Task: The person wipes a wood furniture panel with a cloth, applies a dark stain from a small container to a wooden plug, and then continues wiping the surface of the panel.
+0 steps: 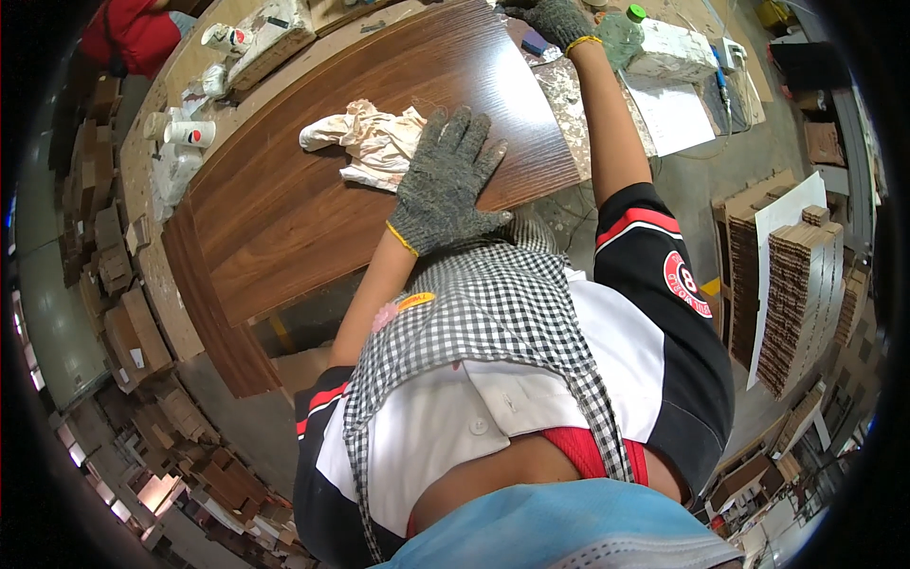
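Note:
A brown wood-grain panel [284,218] lies across the workbench in front of me. My left hand [447,180], in a grey knit glove with a yellow cuff, rests flat on the panel with its fingers spread. Beside those fingers is a crumpled, stained white cloth [370,142]. My right hand [557,21], in a matching glove, reaches out to the panel's far right corner. Its fingers run to the upper edge of the view, so whether they hold anything is hidden. Just below it lies a small dark blue block [535,43].
Right of the panel stand a clear bottle with a green cap [635,13], a paint-spattered white block [671,49] and a paper sheet [671,114]. Paper cups [190,134] line the left side. Stacked cardboard [801,284] stands at right. A person in red [133,38] is at far left.

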### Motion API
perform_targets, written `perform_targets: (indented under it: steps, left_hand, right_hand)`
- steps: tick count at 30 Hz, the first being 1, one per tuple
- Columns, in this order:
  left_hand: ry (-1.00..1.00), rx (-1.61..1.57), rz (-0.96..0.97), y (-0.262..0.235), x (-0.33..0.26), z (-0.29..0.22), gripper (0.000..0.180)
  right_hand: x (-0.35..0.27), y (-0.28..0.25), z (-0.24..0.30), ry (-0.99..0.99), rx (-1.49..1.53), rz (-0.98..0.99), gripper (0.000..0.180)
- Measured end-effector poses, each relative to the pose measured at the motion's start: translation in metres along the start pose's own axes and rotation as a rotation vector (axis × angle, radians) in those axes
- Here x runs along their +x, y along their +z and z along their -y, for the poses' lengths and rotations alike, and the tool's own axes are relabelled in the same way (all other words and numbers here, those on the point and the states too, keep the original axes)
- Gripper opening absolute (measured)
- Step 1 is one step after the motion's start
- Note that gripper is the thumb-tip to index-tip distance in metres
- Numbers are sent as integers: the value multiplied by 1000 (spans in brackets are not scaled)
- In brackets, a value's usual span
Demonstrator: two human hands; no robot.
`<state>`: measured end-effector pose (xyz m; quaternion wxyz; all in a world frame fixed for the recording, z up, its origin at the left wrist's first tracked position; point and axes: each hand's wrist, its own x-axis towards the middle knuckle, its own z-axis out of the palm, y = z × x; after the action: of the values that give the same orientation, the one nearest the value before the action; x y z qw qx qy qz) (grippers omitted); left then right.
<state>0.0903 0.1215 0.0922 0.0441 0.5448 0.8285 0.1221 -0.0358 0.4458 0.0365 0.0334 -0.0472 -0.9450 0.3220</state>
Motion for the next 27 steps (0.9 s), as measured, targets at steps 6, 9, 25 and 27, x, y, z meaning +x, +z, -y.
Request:
perform_targets:
  steps: [6,9,25,27]
  left_hand:
    - [-14,-8,-4,2,-2,1,93]
    - [-20,4,22,0,-3,0,93]
    - [-15,2,4,0,-3,2,93]
    - [-26,-6,0,2,-4,2,93]
  right_hand:
    - [0,5,-15,-8,-6,25,33]
    - [-1,-4,15,61,-36,-1,31]
    - [37,18,-15,-183,-122,-1,38]
    - [32,11,-18,-120,-104,80,38]
